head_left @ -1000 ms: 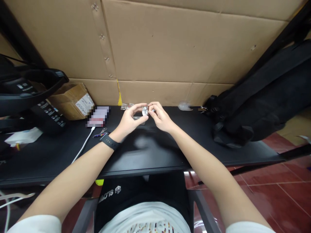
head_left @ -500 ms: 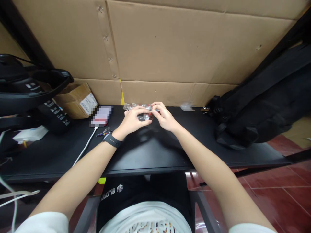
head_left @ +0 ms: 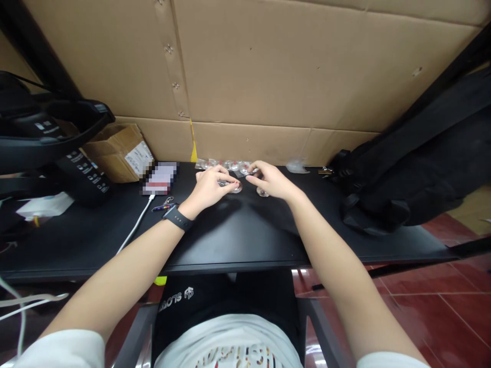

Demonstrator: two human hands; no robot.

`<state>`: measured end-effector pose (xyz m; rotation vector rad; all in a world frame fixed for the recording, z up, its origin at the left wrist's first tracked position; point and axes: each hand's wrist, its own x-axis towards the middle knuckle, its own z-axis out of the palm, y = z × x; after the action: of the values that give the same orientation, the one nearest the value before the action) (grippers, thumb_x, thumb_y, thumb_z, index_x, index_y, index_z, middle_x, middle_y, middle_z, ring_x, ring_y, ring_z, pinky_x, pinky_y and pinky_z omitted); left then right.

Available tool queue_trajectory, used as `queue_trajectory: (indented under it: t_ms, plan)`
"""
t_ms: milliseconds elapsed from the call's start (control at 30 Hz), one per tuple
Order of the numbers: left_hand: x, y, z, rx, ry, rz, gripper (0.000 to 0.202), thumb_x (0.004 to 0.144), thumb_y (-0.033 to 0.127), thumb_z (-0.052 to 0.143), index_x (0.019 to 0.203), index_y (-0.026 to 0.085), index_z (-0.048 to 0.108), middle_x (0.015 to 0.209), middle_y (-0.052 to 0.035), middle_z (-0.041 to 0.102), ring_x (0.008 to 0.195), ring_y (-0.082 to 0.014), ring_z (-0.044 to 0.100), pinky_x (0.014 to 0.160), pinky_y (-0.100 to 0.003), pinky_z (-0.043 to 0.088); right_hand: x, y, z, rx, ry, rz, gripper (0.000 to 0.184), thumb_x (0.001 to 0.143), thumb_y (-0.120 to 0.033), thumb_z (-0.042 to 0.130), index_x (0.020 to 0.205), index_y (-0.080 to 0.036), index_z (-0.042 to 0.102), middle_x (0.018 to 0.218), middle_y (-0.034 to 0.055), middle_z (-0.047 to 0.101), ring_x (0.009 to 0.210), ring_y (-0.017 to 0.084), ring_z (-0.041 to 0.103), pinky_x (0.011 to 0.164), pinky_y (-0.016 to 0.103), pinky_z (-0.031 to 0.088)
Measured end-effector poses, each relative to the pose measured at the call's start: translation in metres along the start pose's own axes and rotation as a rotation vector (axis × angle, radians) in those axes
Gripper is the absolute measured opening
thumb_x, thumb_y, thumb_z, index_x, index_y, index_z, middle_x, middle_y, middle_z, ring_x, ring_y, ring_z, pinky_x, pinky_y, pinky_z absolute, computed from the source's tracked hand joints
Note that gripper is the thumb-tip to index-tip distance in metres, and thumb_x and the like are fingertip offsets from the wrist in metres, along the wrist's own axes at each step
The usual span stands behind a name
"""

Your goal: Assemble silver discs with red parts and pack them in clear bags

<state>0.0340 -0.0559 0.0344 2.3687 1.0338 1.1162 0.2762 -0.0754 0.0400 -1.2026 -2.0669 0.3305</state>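
My left hand (head_left: 212, 188), with a dark watch on the wrist, pinches a small clear suction cup (head_left: 237, 188) with a red bit at its top. My right hand (head_left: 270, 180) is to its right, thumb and forefinger apart, with nothing visible between them. Its fingertips are close to a row of clear suction cups (head_left: 233, 165) with red centres, which lie along the back of the black table; whether they touch is hard to tell. Below the right palm lies another clear round piece (head_left: 262, 192), partly covered by the hand.
A crumpled clear plastic bag (head_left: 297, 166) and a small metal clip (head_left: 325, 171) lie at the back right, beside a large black bag (head_left: 418, 158). On the left are a phone (head_left: 159, 179) with a white cable (head_left: 136, 225), a keychain (head_left: 164, 205) and an opened cardboard box (head_left: 115, 156).
My right hand has moved right, away from my left, and its fingers have parted. A clear round piece now shows beneath it. My left hand stays nearly in place.
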Motion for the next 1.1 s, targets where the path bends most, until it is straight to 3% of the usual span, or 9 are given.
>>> queue_trajectory:
  t_ms: [133, 233, 300, 433, 533, 733, 900, 1100]
  plan:
    - [0.000, 0.000, -0.003, 0.007, 0.000, 0.017, 0.013, 0.089, 0.039, 0.073, 0.088, 0.034, 0.084, 0.094, -0.0013, 0.080, 0.096, -0.0259, 0.071, 0.091, -0.041, 0.044, -0.005, 0.025, -0.018, -0.245, -0.194, 0.190, 0.041, 0.070, -0.024, 0.088, 0.108, -0.020, 0.075, 0.108, 0.0101, 0.073, 0.086, 0.023, 0.068, 0.084, 0.037, 0.054]
    - [0.001, 0.001, -0.005, 0.025, 0.001, 0.016, 0.013, 0.089, 0.036, 0.073, 0.081, 0.032, 0.082, 0.091, -0.0004, 0.081, 0.095, -0.0277, 0.072, 0.094, -0.043, 0.040, -0.006, 0.034, -0.017, -0.291, -0.323, 0.261, 0.045, 0.066, -0.022, 0.090, 0.110, -0.022, 0.077, 0.104, 0.0077, 0.076, 0.083, 0.022, 0.070, 0.081, 0.034, 0.054]
    - [0.002, 0.002, -0.006, 0.047, 0.000, 0.003, 0.013, 0.088, 0.032, 0.073, 0.079, 0.031, 0.081, 0.091, -0.0002, 0.081, 0.095, -0.0283, 0.072, 0.096, -0.044, 0.039, -0.006, 0.035, -0.015, -0.309, -0.337, 0.246, 0.043, 0.067, -0.019, 0.089, 0.108, -0.023, 0.078, 0.101, 0.0058, 0.077, 0.082, 0.021, 0.071, 0.079, 0.032, 0.053]
    - [0.002, 0.002, -0.007, 0.084, 0.002, -0.015, 0.013, 0.090, 0.032, 0.070, 0.081, 0.028, 0.078, 0.091, -0.0003, 0.081, 0.091, -0.0269, 0.072, 0.099, -0.047, 0.039, -0.006, 0.033, -0.015, -0.296, -0.290, 0.178, 0.034, 0.067, -0.014, 0.086, 0.098, -0.023, 0.078, 0.092, 0.0042, 0.078, 0.080, 0.020, 0.070, 0.079, 0.030, 0.054]
    - [0.002, 0.000, -0.006, 0.035, 0.014, -0.025, 0.012, 0.090, 0.034, 0.070, 0.084, 0.027, 0.077, 0.090, -0.0005, 0.082, 0.090, -0.0259, 0.074, 0.099, -0.047, 0.042, -0.004, 0.027, -0.015, -0.236, -0.178, 0.119, 0.034, 0.070, -0.013, 0.083, 0.102, -0.021, 0.077, 0.097, 0.0068, 0.077, 0.084, 0.022, 0.071, 0.084, 0.034, 0.055]
    - [0.004, -0.012, 0.000, -0.128, 0.058, -0.108, 0.009, 0.087, 0.036, 0.074, 0.085, 0.027, 0.076, 0.092, -0.0003, 0.081, 0.093, -0.0261, 0.077, 0.094, -0.044, 0.052, 0.003, -0.004, 0.010, 0.289, 0.105, -0.040, 0.049, 0.078, -0.035, 0.083, 0.123, -0.024, 0.069, 0.126, 0.0095, 0.071, 0.107, 0.025, 0.071, 0.087, 0.040, 0.060]
    - [0.006, -0.016, 0.003, -0.323, 0.077, -0.117, 0.019, 0.085, 0.042, 0.075, 0.086, 0.023, 0.074, 0.094, -0.0043, 0.080, 0.094, -0.0259, 0.077, 0.095, -0.043, 0.057, 0.003, -0.022, 0.035, 0.463, 0.132, -0.032, 0.053, 0.076, -0.041, 0.086, 0.124, -0.027, 0.068, 0.129, 0.0084, 0.071, 0.111, 0.026, 0.072, 0.095, 0.042, 0.060]
    - [0.007, -0.013, 0.004, -0.456, 0.044, -0.095, 0.029, 0.083, 0.049, 0.077, 0.086, 0.020, 0.071, 0.097, -0.0070, 0.079, 0.095, -0.0249, 0.076, 0.094, -0.040, 0.059, 0.001, -0.028, 0.040, 0.585, 0.089, 0.026, 0.055, 0.076, -0.049, 0.084, 0.124, -0.027, 0.069, 0.137, 0.0090, 0.063, 0.099, 0.022, 0.074, 0.089, 0.039, 0.064]
